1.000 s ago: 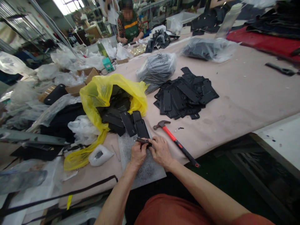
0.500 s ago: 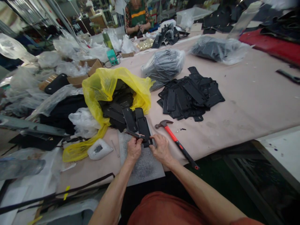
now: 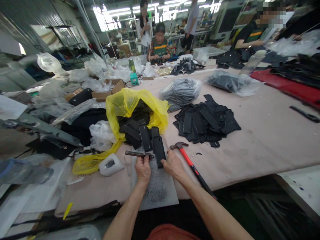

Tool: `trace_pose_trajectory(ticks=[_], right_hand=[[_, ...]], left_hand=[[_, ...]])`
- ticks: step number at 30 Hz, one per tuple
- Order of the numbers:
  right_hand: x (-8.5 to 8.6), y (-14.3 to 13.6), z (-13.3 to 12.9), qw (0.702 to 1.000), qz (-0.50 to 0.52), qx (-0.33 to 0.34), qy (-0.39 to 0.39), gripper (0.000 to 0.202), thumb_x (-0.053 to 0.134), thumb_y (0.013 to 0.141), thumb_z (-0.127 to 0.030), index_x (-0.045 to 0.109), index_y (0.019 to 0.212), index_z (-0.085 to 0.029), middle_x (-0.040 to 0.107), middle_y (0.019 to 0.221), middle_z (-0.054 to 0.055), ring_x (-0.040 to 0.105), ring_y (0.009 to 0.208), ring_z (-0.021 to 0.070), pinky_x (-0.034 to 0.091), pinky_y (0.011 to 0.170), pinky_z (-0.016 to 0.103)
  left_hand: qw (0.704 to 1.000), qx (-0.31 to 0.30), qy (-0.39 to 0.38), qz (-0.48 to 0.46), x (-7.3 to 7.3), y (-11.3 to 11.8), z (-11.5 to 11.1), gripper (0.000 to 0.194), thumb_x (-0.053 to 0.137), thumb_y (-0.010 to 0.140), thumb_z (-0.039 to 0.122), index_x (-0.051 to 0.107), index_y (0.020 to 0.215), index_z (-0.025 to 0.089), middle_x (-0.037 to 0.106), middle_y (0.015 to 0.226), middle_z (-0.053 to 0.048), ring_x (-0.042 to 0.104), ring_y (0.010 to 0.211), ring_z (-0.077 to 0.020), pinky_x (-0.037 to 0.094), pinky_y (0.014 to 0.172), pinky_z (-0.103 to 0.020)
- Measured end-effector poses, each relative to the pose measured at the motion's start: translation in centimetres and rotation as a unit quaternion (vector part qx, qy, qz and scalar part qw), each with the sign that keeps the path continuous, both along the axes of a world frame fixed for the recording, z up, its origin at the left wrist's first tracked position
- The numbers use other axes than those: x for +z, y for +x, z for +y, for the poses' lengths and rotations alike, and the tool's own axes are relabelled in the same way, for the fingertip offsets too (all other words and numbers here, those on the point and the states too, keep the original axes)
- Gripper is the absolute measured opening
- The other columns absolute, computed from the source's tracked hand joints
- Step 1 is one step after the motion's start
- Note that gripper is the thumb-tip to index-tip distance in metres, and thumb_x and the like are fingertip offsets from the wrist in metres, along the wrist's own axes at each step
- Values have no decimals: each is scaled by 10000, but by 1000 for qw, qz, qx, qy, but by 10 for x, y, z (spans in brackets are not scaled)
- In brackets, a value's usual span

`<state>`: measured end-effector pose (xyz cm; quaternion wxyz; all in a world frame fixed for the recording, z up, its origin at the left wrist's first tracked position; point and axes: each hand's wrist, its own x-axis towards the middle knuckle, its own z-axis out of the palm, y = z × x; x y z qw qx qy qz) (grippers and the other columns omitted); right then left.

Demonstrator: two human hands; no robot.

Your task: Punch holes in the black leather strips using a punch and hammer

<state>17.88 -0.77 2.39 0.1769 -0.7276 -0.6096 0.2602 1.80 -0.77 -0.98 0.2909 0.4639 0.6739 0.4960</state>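
Between the thumb and fingers of my left hand point(image 3: 143, 170) is a slim dark metal tool point(image 3: 136, 154), which points left above the board. My right hand point(image 3: 174, 165) grips the lower right edge of a flat black strip point(image 3: 159, 151) with rounded corners and small holes. Under both hands lies a speckled grey board point(image 3: 157, 190). More black strips spill from an open yellow plastic bag point(image 3: 113, 105) just beyond. Right of my right hand rests a claw hammer point(image 3: 187, 156) with a red and black handle.
A heap of black pieces point(image 3: 205, 121) lies on the covered table point(image 3: 257, 146), with filled clear bags point(image 3: 181, 91) behind. A small white bag point(image 3: 110, 165) sits left of the board. Several people are farther back, one seated across the table point(image 3: 160, 50).
My view has tilted up, showing more of the room. The metal tool has moved left off the black strip and now lies nearly level in my left hand.
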Motion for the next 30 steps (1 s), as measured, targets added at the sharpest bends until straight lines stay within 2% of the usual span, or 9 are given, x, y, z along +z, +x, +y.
trace_pose_trajectory(ticks=[6,11,14,16,18,20,23,27,30], right_hand=[[-4,16,-4,998,44,-19,-37,50,536,644,-138,556,671,-175,621,658,57,595,674,200,368,591,272],[11,34,-1,996,80,-40,-1,88,543,622,-149,484,574,-193,527,533,-14,524,540,139,358,515,233],[28,71,22,990,101,-93,25,61,515,705,-232,539,682,-181,542,553,-18,520,484,134,382,466,229],[42,102,42,983,94,-146,55,195,471,769,-301,582,829,-151,596,648,27,566,543,161,428,492,257],[53,127,60,971,63,-211,94,358,447,810,-360,574,1021,-101,640,898,140,623,780,228,484,634,327],[58,136,72,952,-12,-267,151,522,467,829,-415,498,1209,-58,556,1170,248,556,1063,314,457,822,426],[50,110,79,946,-116,-231,197,564,479,859,-421,453,1303,-74,482,1302,251,450,1212,352,361,957,484],[24,34,84,994,-64,-50,69,422,476,873,-404,588,1154,-110,616,1132,167,555,1074,263,396,915,365],[8,-15,93,997,-45,-31,48,457,597,788,-453,619,1104,-124,636,1079,157,570,1039,264,405,886,339]], left_hand=[[1000,-19,-1,16,5,0,-1,200,546,827,358,623,792,177,703,717,-40,671,691,-205,503,651,-293],[999,-23,0,22,12,0,-2,184,533,826,328,635,798,178,704,724,-42,659,695,-199,487,644,-282],[999,-27,-8,37,10,-1,-2,190,532,827,332,639,794,178,702,715,-46,657,692,-205,477,637,-284],[999,-32,-11,40,10,-1,-2,194,528,832,334,641,811,177,705,723,-49,659,691,-208,473,629,-285],[999,-36,-11,37,10,-1,-2,193,521,837,326,642,835,176,711,744,-53,665,707,-210,475,635,-287],[999,-38,-10,37,11,-1,-1,192,520,838,323,644,840,175,713,761,-56,668,730,-214,479,649,-290],[998,-42,-9,48,12,0,1,190,521,836,325,642,824,178,708,760,-56,664,737,-214,479,659,-293],[997,-46,-9,55,12,1,3,194,508,840,326,633,834,178,703,747,-53,657,710,-207,477,653,-289],[997,-46,-14,67,13,1,3,207,499,838,328,637,835,174,706,748,-63,660,713,-217,472,644,-291]])
